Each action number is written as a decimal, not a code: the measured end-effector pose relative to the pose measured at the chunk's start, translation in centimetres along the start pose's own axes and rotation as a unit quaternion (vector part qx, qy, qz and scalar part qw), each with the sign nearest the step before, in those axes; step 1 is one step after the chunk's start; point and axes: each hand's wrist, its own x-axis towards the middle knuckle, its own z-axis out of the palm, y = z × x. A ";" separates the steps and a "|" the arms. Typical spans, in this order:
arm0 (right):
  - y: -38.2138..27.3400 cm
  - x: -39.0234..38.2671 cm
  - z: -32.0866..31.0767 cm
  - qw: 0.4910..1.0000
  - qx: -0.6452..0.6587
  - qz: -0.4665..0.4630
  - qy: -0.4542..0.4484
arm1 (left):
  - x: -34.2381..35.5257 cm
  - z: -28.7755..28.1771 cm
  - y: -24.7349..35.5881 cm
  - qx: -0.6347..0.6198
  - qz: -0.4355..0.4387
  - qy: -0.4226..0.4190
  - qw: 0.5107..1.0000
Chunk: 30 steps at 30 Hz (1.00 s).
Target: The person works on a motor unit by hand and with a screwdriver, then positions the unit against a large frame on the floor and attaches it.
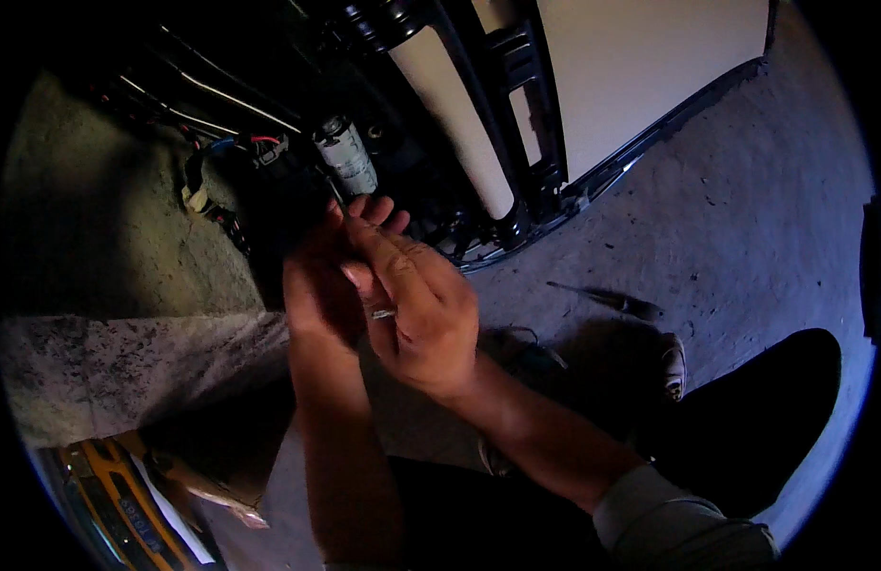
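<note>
My right hand [421, 300] is closed in a pinch on a thin metal rod [336, 192], whose narrow end points up and to the left. A small silvery band shows by its curled fingers; I cannot tell whether it is a ring or part of what is held. Just behind and to the left, my left hand [316, 285] curls with its fingertips showing past the right hand. What it grips is hidden in shadow. Just beyond both hands stands a grey metal cylinder [346, 157] within a dark machine assembly. Wires with red and blue sleeves [240, 143] run to its left.
A large pale panel in a black frame [650, 86] fills the upper right. On the concrete floor lies a slim dark tool [612, 301]. A concrete ledge [136, 366] is at left, with a yellow-and-black case [126, 504] below it. My shoe [674, 366] is at right.
</note>
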 end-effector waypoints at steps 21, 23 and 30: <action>-0.4 0.4 -0.2 1.000 -0.004 -0.011 0.011 | -0.3 1.4 -0.3 0.025 0.021 0.030 0.999; -0.4 0.5 -0.2 1.000 -0.008 -0.016 0.009 | -0.3 1.3 -0.2 0.032 0.019 0.032 0.999; -0.1 0.4 -0.3 0.999 -0.021 -0.044 0.001 | 0.7 0.7 0.0 0.035 -0.007 0.068 0.997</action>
